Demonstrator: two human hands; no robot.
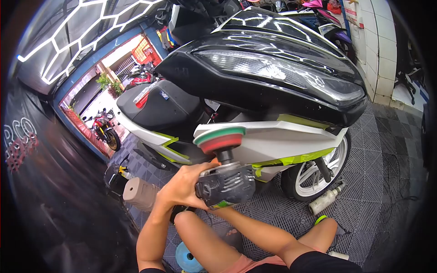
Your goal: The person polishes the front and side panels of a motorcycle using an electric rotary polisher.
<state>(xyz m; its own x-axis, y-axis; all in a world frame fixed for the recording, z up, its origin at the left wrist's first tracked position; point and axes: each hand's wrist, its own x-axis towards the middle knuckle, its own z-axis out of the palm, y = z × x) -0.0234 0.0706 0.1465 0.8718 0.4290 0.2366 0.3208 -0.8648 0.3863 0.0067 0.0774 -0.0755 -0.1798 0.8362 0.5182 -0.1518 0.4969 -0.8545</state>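
My left hand [184,184] is wrapped around the black body of a power polisher [227,185]. Its red and green pad [221,140] faces up against the white side panel [273,141] of a scooter; whether it is pressed on the panel I cannot tell exactly. My right forearm reaches in beneath the polisher, and the tool hides my right hand and its fingers. Yellow-green masking tape [296,158] runs along the panel's lower edge. Above it sits the glossy black front cowl [182,68] with a clear headlight [268,68].
The scooter's white-rimmed wheel [314,179] stands at the right. By it a pale bottle [325,200] lies on the grey tiled floor [364,191]. A beige stool-like block [138,193] is at the left, and a blue roll [187,257] lies beside my leg. Another motorcycle [105,128] stands near the doorway.
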